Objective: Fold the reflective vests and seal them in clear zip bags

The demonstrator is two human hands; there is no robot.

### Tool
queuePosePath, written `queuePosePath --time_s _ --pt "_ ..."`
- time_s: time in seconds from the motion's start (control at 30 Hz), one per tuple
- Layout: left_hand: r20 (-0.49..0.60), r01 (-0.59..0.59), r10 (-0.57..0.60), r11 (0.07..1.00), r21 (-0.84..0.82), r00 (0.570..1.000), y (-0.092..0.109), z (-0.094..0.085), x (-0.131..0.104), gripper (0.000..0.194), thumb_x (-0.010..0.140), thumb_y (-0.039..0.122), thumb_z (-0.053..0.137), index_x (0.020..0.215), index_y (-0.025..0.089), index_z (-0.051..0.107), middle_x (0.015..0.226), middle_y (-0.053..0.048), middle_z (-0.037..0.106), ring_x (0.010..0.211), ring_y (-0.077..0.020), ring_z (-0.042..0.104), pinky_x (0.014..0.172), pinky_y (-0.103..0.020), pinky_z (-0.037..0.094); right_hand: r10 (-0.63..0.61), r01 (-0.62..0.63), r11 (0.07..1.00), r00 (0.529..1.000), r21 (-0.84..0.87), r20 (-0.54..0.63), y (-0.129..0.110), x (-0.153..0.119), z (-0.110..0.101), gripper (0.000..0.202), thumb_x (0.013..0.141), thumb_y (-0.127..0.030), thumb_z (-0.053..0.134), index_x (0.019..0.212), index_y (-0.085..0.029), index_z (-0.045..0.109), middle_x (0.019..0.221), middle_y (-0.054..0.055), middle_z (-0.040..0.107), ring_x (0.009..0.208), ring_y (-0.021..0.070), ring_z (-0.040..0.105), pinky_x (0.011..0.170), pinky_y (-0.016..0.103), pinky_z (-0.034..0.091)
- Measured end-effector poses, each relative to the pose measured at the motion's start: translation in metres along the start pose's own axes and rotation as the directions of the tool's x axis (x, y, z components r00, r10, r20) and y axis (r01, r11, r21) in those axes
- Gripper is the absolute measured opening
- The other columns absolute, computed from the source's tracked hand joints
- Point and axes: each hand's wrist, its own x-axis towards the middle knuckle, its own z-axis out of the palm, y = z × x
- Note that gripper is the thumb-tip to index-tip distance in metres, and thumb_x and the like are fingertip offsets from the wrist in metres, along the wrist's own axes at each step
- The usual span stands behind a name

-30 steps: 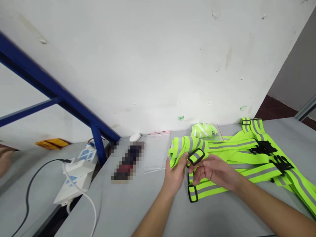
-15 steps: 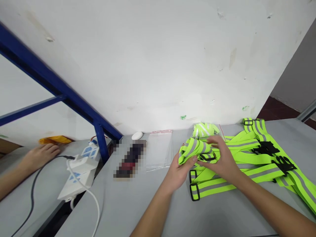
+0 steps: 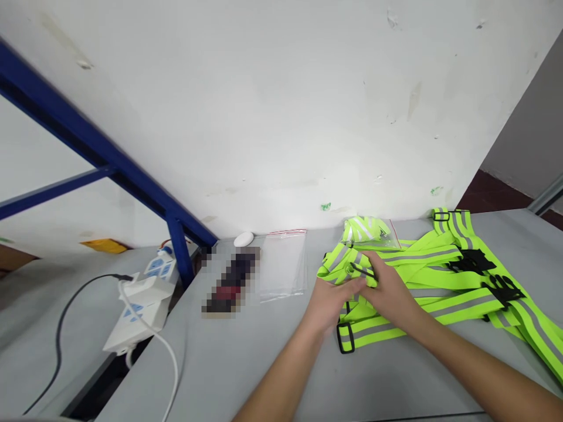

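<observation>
A bundle of folded neon-yellow reflective strap (image 3: pixel 341 262) with a grey stripe sits between my two hands above the table. My left hand (image 3: pixel 329 299) is closed round its near left side, thumb pressed on the front. From the right, my right hand (image 3: pixel 387 290) grips the same bundle beside a black slider buckle (image 3: pixel 363 270). Beneath and to the right, more reflective straps (image 3: pixel 457 308) lie spread flat, with black clips (image 3: pixel 504 290) and a rectangular slider (image 3: pixel 345 338). Behind the bundle lies a clear zip bag (image 3: pixel 369 231) with folded neon strap inside.
Left of my hands are flat clear zip bags (image 3: pixel 282 264), a white oval object (image 3: pixel 243 239) and a pixelated item (image 3: pixel 233 284). A blue metal frame (image 3: pixel 178 249) divides off the neighbouring table, where a white power strip (image 3: pixel 138 313) with cables and a yellow packet (image 3: pixel 105 245) lie.
My right hand has closed in from spread fingers to gripping the bundle, which looks more compact. Another person's hand has left the yellow packet at the left.
</observation>
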Motion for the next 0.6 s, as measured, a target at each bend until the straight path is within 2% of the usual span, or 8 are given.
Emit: queuePosePath --time_s 0.1,0.17,0.23,0.3,0.4,0.47,0.53,0.6 --pt "-0.140 0.009 -0.021 0.996 -0.089 0.990 -0.002 0.009 0.002 0.048 0.062 0.027 0.083 0.107 0.018 0.067 0.102 -0.008 0.072 0.095 -0.0238 0.067 0.076 -0.029 0.053 0.063 -0.062 0.996 0.998 -0.061 0.025 -0.001 -0.002 -0.002 0.049 0.081 -0.033 0.063 0.126 -0.025 0.047 0.101 0.006 0.068 0.086 0.0254 0.064 0.075 0.039 0.049" --pt "-0.208 0.039 -0.069 0.988 -0.149 0.976 0.001 0.008 0.004 0.042 0.064 0.027 0.082 0.102 0.016 0.068 0.097 -0.008 0.073 0.087 -0.0230 0.069 0.070 -0.027 0.054 0.080 -0.078 0.997 0.994 -0.020 0.069 -0.002 -0.002 -0.008 0.062 0.078 -0.039 0.068 0.133 -0.027 0.042 0.114 0.009 0.064 0.100 0.0276 0.061 0.080 0.040 0.048" --pt "-0.260 0.052 -0.118 0.968 -0.247 0.958 0.006 0.003 0.007 0.035 0.067 0.027 0.079 0.099 0.016 0.069 0.095 -0.007 0.074 0.082 -0.0219 0.070 0.066 -0.027 0.055 0.062 -0.078 0.993 0.984 0.088 0.168 -0.001 0.000 -0.019 0.071 0.076 -0.042 0.071 0.138 -0.029 0.038 0.128 0.010 0.055 0.118 0.0277 0.052 0.088 0.039 0.046" --pt "-0.294 0.058 -0.172 0.931 -0.359 0.940 0.012 -0.006 0.012 0.027 0.072 0.028 0.075 0.095 0.015 0.069 0.090 -0.006 0.074 0.076 -0.0202 0.070 0.064 -0.027 0.056 0.021 -0.081 0.979 0.952 0.185 0.304 0.001 0.003 -0.032 0.072 0.076 -0.042 0.072 0.138 -0.029 0.039 0.132 0.010 0.052 0.118 0.0253 0.052 0.089 0.037 0.046" --pt "-0.319 0.062 -0.244 0.871 -0.487 0.916 0.018 -0.018 0.018 0.016 0.078 0.028 0.070 0.089 0.016 0.069 0.080 -0.003 0.074 0.068 -0.0166 0.069 0.061 -0.026 0.056 -0.035 -0.097 0.969 0.857 0.226 0.515 0.003 0.009 -0.045 0.049 0.076 -0.036 0.072 0.121 -0.023 0.055 0.110 0.007 0.063 0.094 0.0198 0.061 0.079 0.034 0.049" --pt "-0.303 0.078 -0.278 0.839 -0.538 0.912 0.020 -0.022 0.020 0.015 0.080 0.030 0.068 0.087 0.017 0.068 0.075 -0.001 0.073 0.064 -0.0153 0.069 0.060 -0.025 0.056 -0.045 -0.124 0.960 0.818 0.252 0.574 0.003 0.011 -0.048 0.025 0.078 -0.032 0.069 0.099 -0.019 0.063 0.087 0.002 0.065 0.078 0.0161 0.062 0.071 0.031 0.049" --pt "-0.266 0.103 -0.294 0.825 -0.556 0.918 0.021 -0.023 0.020 0.017 0.081 0.032 0.067 0.086 0.017 0.068 0.072 0.000 0.072 0.061 -0.0152 0.068 0.058 -0.026 0.056 -0.059 -0.112 0.950 0.852 0.291 0.520 0.004 0.012 -0.048 0.015 0.080 -0.031 0.068 0.083 -0.018 0.061 0.074 -0.001 0.061 0.068 0.0128 0.058 0.064 0.027 0.047" --pt "-0.260 0.099 -0.283 0.829 -0.551 0.923 0.021 -0.022 0.018 0.017 0.080 0.033 0.068 0.085 0.017 0.068 0.073 0.000 0.072 0.062 -0.0153 0.068 0.059 -0.026 0.056 -0.074 -0.087 0.939 0.893 0.332 0.444 0.005 0.012 -0.050 0.016 0.082 -0.033 0.065 0.081 -0.019 0.059 0.070 -0.003 0.058 0.064 0.0113 0.056 0.061 0.025 0.047"
